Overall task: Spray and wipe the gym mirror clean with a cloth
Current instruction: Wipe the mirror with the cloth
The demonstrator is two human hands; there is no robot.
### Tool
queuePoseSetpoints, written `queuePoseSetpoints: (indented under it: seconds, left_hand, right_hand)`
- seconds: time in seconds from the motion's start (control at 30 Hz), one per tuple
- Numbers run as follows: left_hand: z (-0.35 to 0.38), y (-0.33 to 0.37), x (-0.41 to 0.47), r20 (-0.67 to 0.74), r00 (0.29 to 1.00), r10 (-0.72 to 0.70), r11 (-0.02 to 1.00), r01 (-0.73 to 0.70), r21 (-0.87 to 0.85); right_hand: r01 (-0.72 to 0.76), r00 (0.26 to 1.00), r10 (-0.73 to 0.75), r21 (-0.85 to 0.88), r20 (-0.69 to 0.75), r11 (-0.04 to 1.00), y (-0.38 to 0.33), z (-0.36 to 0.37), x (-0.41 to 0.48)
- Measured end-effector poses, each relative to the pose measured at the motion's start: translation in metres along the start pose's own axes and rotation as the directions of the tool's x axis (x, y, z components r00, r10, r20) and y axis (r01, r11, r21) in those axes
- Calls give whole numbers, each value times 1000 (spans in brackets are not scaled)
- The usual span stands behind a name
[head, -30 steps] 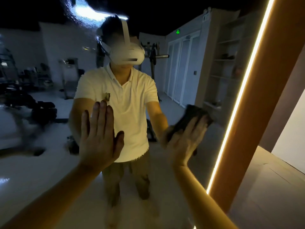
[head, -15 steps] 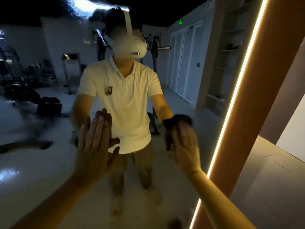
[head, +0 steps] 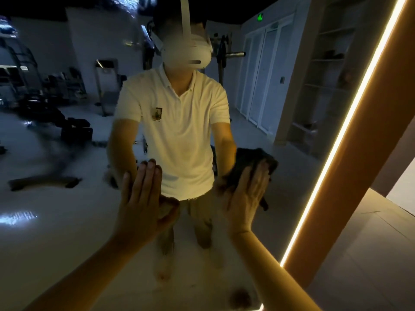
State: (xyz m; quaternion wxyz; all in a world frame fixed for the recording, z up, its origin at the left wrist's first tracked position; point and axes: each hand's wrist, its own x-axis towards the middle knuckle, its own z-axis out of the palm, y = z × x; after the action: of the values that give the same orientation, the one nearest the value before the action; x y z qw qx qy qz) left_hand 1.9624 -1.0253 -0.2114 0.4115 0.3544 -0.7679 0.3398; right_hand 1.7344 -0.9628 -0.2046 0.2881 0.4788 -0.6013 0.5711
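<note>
Left and centre of the frame, mirror [head: 56, 221]: it fills everything up to the lit edge. Hazy smears show on the glass at the left and low down, so you have plenty left to clean.
Light strip [head: 336, 140]: runs diagonally down the right of the frame, marking the mirror's edge.
Left hand [head: 143, 198]: lower centre, fingers straight and together, holding nothing. The fingertips meet their reflection, so it looks braced on the glass.
Right hand [head: 244, 198]: right of centre, fingers fairly straight, pressing the cloth flat to the mirror rather than clutching it.
Cloth [head: 247, 160]: dark, bunched under and above your right fingers, with one corner hanging at the hand's lower right.
Step on the mirror: I judge this to be the wiping stage; nothing to spray with is in view.
Next stroke: use even pressure and carry the cloth toward the smeared patches at the left and bottom, overlapping your passes.
Green sign [head: 260, 17]: reflected at upper right, too small to read.
Shirt badge [head: 157, 113]: reflected at centre, writing illegible.
</note>
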Motion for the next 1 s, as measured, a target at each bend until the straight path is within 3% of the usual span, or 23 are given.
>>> queuePoseSetpoints:
  seconds: [0.17, 0.23, 0.3, 0.37, 0.43, 0.57, 0.7, 0.77, 0.87, 1.0]
  left_hand:
    - [-8, -3, 2, 7, 1000, 16, 999, -16, -50]
    - [-15, -6, -4, 3, 1000, 16, 992, -16, -128]
    - [-23, -12, -21, 24, 999, -31, 987, 34, -160]
    - [-30, -20, -40, 60, 997, -52, 989, 60, -132]
    - [-29, -23, -48, 87, 996, -18, 995, 27, -100]
    - [-8, -14, -44, 149, 988, 27, 998, -18, -64]
    - [7, -7, -46, 142, 990, -8, 1000, 7, 3]
    - [6, -7, -46, 135, 991, -1, 1000, 0, 5]
    - [6, -7, -47, 143, 990, -7, 1000, 6, 2]
    - [7, -7, -48, 147, 989, -7, 1000, 7, 0]
  right_hand:
    - [237, 956, -227, -31, 187, 971, -63, 28, -17]
    - [440, 857, -417, -8, 303, 898, -80, 38, -30]
    - [623, 710, -595, 60, 378, 780, -80, 40, -37]
    - [751, 578, -693, 51, 432, 658, -58, 35, -39]
    - [794, 541, -704, -5, 460, 608, -22, 21, -39]
    - [641, 740, -524, -205, 421, 740, 45, -23, -39]
    - [179, 961, -95, -325, 258, 929, 106, -59, -29]
    - [-60, 985, 114, -355, 132, 933, 124, -69, -24]
    - [-220, 974, 225, -313, -19, 924, 115, -59, -25]
    - [-314, 941, 331, -186, 71, 931, 64, -19, -63]
